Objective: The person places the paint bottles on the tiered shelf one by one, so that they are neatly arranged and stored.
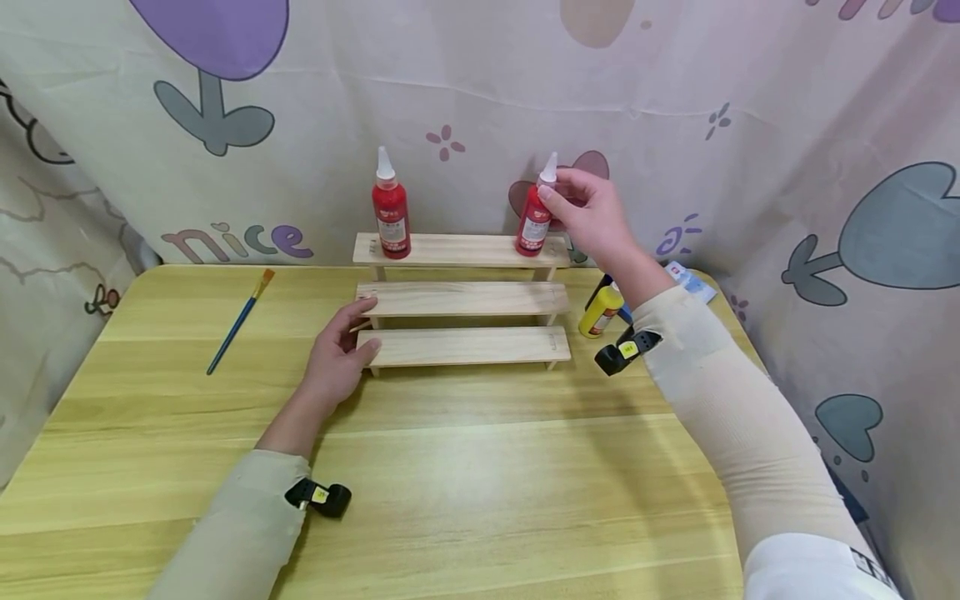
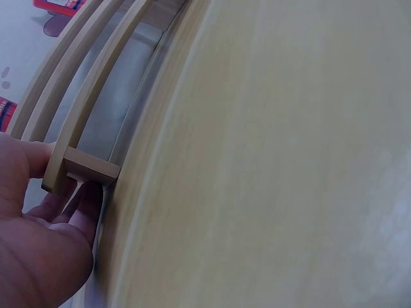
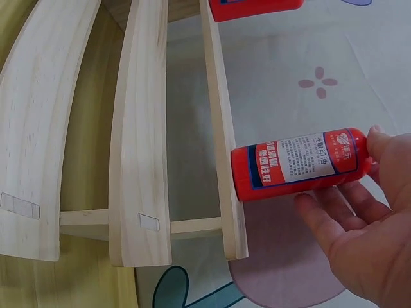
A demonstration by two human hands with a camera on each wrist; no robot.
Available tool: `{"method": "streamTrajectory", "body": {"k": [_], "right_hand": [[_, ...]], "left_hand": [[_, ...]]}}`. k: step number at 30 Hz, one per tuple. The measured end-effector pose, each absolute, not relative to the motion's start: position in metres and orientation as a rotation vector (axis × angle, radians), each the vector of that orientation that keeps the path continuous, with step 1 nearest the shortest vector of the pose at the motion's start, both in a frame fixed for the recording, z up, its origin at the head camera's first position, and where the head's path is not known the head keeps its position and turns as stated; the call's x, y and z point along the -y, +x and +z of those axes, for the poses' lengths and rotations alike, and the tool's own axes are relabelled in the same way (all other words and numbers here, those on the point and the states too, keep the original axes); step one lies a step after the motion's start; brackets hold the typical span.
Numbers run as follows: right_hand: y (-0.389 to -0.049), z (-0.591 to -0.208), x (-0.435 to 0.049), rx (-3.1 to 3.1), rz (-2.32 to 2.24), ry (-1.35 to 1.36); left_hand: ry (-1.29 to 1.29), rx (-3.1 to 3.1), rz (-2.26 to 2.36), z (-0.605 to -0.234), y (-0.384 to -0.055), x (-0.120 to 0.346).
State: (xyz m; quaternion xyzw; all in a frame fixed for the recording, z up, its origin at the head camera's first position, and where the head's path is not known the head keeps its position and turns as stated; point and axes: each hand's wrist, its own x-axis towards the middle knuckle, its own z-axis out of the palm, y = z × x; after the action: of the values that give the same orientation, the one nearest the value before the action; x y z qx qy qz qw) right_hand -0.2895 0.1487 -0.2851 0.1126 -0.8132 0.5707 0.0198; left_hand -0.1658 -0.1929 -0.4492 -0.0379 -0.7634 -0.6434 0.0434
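My right hand (image 1: 592, 208) pinches a red bottle (image 1: 533, 223) with a white pointed cap near its neck. The bottle's base meets the right end of the top board of a three-tier wooden shelf (image 1: 461, 300); in the right wrist view the bottle (image 3: 298, 163) shows a printed label. At the left end of that top board stands a second red bottle (image 1: 392, 221), also white-capped. My left hand (image 1: 337, 354) grips the shelf's left end, its thumb on the lowest board. In the left wrist view its fingers curl around the side support (image 2: 90, 165), partly hidden by the board.
A yellow bottle (image 1: 601, 312) stands right of the shelf, beside a dark blue object partly hidden behind it. A pale blue-and-white packet (image 1: 692, 282) lies behind my right forearm. The blue-handled paintbrush (image 1: 240, 322) lies at left. A patterned curtain (image 1: 465, 100) hangs behind the table (image 1: 465, 492).
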Motion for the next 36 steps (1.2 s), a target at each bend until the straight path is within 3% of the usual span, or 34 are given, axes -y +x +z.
{"method": "streamTrajectory", "body": {"k": [23, 36], "right_hand": [[-0.244, -0.258, -0.195, 2.623, 1.434, 0.363], [-0.218, -0.272, -0.244, 2.598, 1.304, 0.349]], "left_hand": [[-0.108, 2.359, -1.948, -0.450, -0.164, 0.193], [-0.102, 2.352, -1.959, -0.449, -0.164, 0.192]]}}
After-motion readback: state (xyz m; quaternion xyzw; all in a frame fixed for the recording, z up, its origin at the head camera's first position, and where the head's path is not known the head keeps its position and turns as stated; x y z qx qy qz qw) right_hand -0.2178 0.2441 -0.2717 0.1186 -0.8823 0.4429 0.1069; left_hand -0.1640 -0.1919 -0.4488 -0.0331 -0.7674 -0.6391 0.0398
